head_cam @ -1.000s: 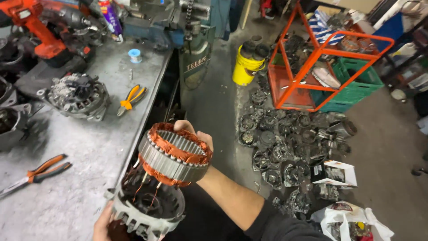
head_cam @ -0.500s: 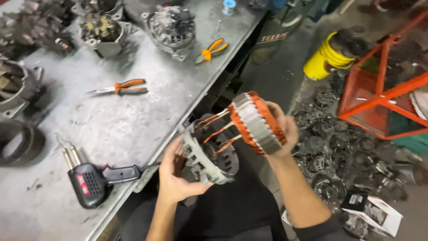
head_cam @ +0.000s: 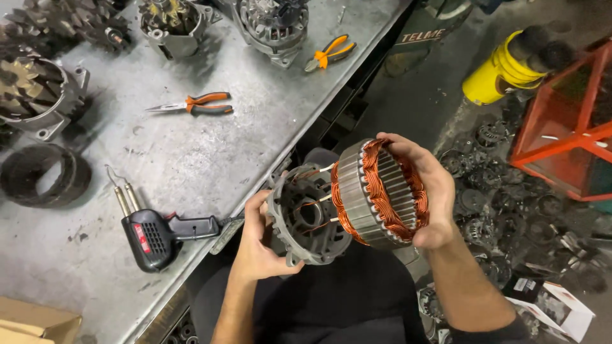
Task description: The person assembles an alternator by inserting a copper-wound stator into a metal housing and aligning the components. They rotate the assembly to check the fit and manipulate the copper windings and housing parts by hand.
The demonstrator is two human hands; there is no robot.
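The right hand is gripping one ring wound with copper wire, and the left hand is gripping one grey metal housing just beside it, past the bench edge. Thin wires are joining ring and housing. Two pliers and one black soldering gun are lying on the bench.

We hold a grey ribbed steel stator ring with copper-orange windings in our right fingers; dull grey cast aluminium housing against our left fingers.
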